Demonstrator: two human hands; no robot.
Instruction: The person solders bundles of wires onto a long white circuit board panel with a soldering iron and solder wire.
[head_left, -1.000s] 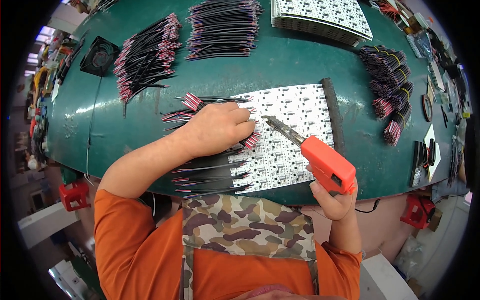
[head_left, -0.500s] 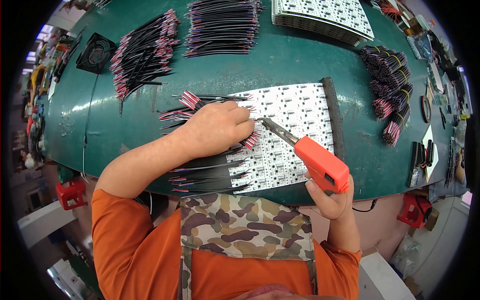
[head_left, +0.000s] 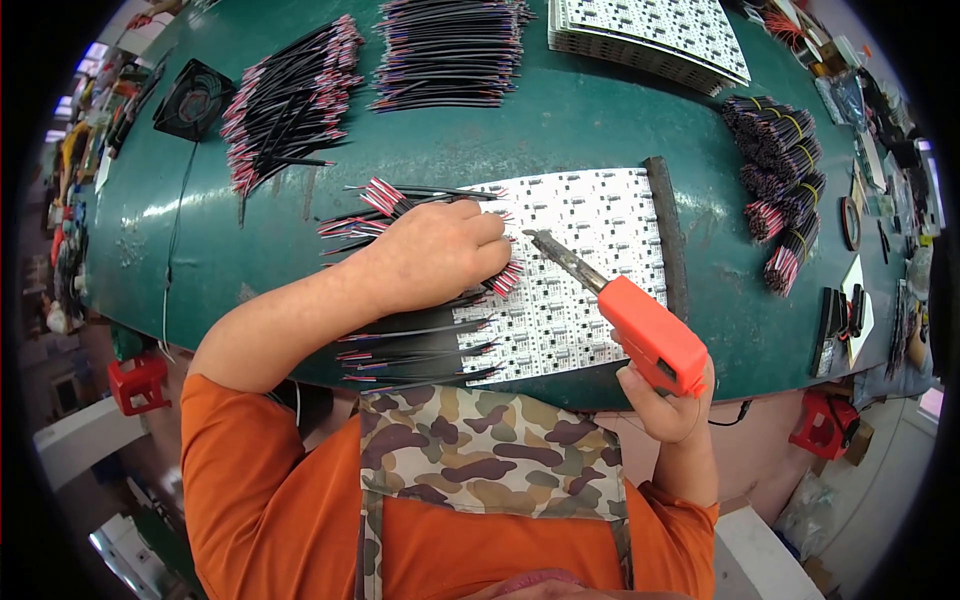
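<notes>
A white circuit board panel [head_left: 590,235] covered with small dark components lies in front of me. My left hand [head_left: 445,255] is closed over its left edge, gripping a bundle of black cables [head_left: 505,280] whose red and white wire ends poke out below the fingers. My right hand [head_left: 665,405] is wrapped around the handle of a red soldering gun [head_left: 655,335]. Its dark tip hangs over the board, a short gap right of my left fingers. Several black cables [head_left: 415,352] line the board's left edge below my left hand; more cables lie above it.
A dark strip [head_left: 668,240] runs along the board's right edge. Behind are two cable piles [head_left: 290,105] [head_left: 445,55] and a stack of boards [head_left: 650,40]. Tied cable bundles [head_left: 780,150] lie at right, beside a tape roll [head_left: 850,222]. A black fan [head_left: 193,102] stands far left.
The soldering gun and my right hand have shifted slightly right, drawing the tip away from my left fingers. My left hand stays almost in place.
</notes>
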